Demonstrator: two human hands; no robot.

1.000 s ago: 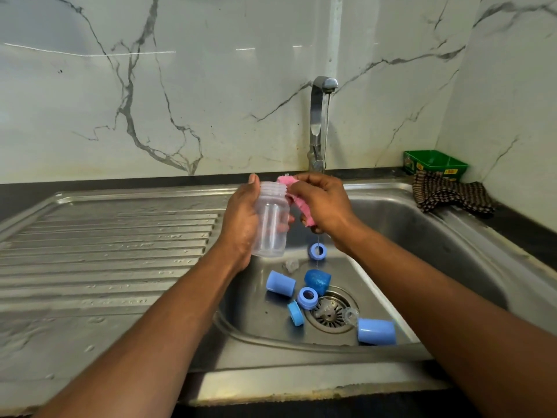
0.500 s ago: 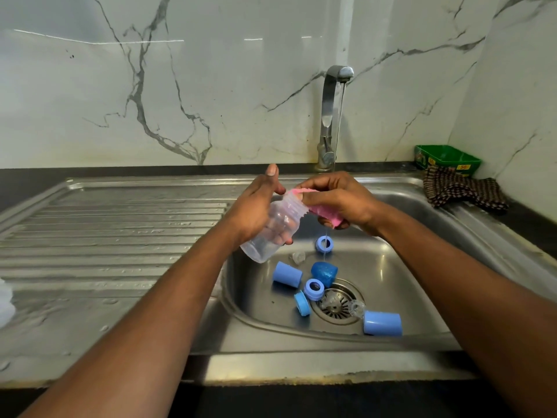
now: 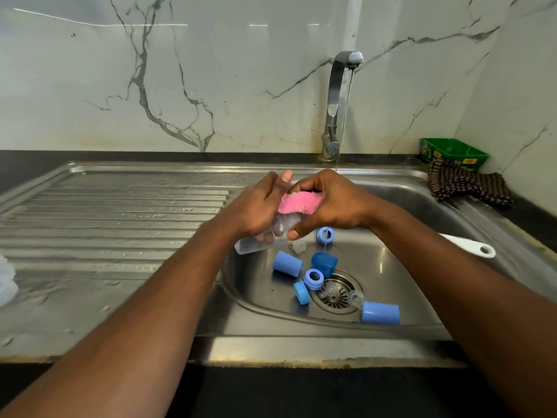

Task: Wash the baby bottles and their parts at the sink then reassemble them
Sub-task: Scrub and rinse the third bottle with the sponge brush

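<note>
Over the sink's (image 3: 376,336) left rim, from the head view, my left hand (image 3: 256,206) grips the clear bottle (image 3: 259,244) while my right hand (image 3: 334,203) pinches the pink sponge (image 3: 298,202) against its neck — both sets of fingers curled and grasping. I judge the washing barely begun: this bottle is mid-scrub, and the blue caps (image 3: 287,263), collars (image 3: 313,278) and clear teats (image 3: 355,298) lie unwashed round the drain at the basin's front, none reassembled. Water runs thinly from the tap (image 3: 337,95). The bottle's long axis tilts — base toward the front-left, mouth up toward the back-right, under the sponge.
</note>
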